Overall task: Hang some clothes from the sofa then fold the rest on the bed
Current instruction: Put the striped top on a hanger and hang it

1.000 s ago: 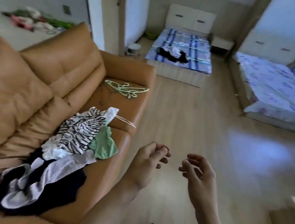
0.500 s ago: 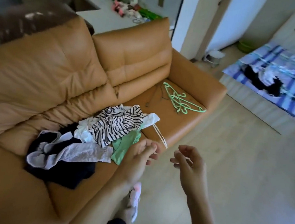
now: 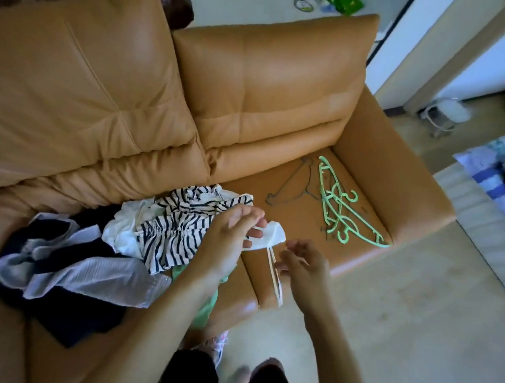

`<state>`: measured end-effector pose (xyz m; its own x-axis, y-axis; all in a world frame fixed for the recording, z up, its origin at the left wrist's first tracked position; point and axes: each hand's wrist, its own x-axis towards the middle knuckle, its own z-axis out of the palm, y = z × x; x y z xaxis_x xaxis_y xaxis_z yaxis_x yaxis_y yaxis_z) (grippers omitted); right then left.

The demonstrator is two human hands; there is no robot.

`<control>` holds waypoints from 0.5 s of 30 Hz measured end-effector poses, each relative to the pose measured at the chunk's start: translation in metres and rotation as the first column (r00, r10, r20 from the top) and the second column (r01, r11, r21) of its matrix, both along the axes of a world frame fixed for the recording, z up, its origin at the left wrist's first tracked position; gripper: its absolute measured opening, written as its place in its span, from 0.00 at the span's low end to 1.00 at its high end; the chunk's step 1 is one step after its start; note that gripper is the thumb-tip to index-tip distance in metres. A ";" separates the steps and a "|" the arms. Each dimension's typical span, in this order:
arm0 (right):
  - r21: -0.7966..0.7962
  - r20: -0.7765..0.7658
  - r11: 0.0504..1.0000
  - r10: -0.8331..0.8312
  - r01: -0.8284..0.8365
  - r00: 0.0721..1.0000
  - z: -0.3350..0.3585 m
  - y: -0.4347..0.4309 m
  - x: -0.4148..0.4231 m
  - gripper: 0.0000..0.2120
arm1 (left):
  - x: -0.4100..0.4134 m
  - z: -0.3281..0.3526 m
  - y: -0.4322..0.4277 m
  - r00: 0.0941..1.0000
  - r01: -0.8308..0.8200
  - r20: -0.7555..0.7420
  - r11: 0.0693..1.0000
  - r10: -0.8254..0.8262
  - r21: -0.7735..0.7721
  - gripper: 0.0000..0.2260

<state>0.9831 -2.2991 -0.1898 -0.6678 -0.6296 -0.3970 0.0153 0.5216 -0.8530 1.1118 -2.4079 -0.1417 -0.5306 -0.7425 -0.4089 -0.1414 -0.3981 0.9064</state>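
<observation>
The only view comes from a wide-angle camera on the person's head, facing forward and steeply down over the front edge of the sofa (image 3: 270,80). It sits close: both bare forearms enter from the bottom edge, and the left hand (image 3: 229,238), gripping a white garment (image 3: 271,235), lies near the frame's middle with the right hand (image 3: 303,263) just beside it. The sofa fills the left and centre, with the green hangers (image 3: 341,211) right of centre. The floor (image 3: 417,312) and a bed corner (image 3: 492,160) curve along the right edge.
</observation>
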 end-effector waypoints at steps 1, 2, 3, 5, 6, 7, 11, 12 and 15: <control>0.017 0.023 1.000 0.017 -0.017 1.000 -0.008 -0.017 -0.010 0.11 | -0.006 -0.005 -0.014 0.999 -0.033 0.013 0.999 0.033 0.005 0.13; 0.026 0.044 0.999 0.027 -0.029 0.999 -0.019 -0.033 -0.019 0.08 | -0.011 -0.012 -0.026 0.998 -0.060 0.029 0.998 0.060 0.009 0.10; 0.027 0.068 0.999 0.040 -0.042 0.997 -0.031 -0.051 -0.028 0.05 | -0.016 -0.020 -0.039 0.995 -0.092 0.044 0.996 0.091 0.014 0.08; 0.035 0.119 0.995 0.086 -0.091 0.989 -0.061 -0.088 -0.041 0.03 | -0.025 -0.041 -0.060 0.984 -0.164 0.075 0.986 0.161 0.041 0.07; 0.049 0.145 0.992 0.105 -0.113 0.984 -0.076 -0.102 -0.045 0.04 | -0.028 -0.052 -0.068 0.978 -0.193 0.088 0.979 0.188 0.059 0.07; 0.066 0.169 0.988 0.126 -0.138 0.978 -0.090 -0.115 -0.047 0.07 | -0.032 -0.061 -0.073 0.973 -0.216 0.105 0.973 0.207 0.078 0.08; 0.147 0.287 0.977 0.110 -0.157 0.952 -0.166 -0.165 -0.053 0.23 | -0.048 -0.118 -0.097 0.932 -0.332 0.196 0.936 0.306 0.113 0.08; 0.169 0.308 0.974 0.092 -0.150 0.947 -0.187 -0.173 -0.055 0.26 | -0.050 -0.131 -0.102 0.919 -0.356 0.224 0.927 0.324 0.117 0.09; 0.247 0.358 0.955 0.066 -0.163 0.931 -0.256 -0.195 -0.065 0.31 | -0.059 -0.179 -0.114 0.885 -0.417 0.291 0.897 0.364 0.145 0.09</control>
<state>0.9185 -2.4941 -0.4459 -0.3898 -0.5310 -0.7524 0.2072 0.7455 -0.6335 1.0527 -2.5215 -0.3208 -0.0750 -0.7572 -0.6488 -0.1482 -0.6350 0.7582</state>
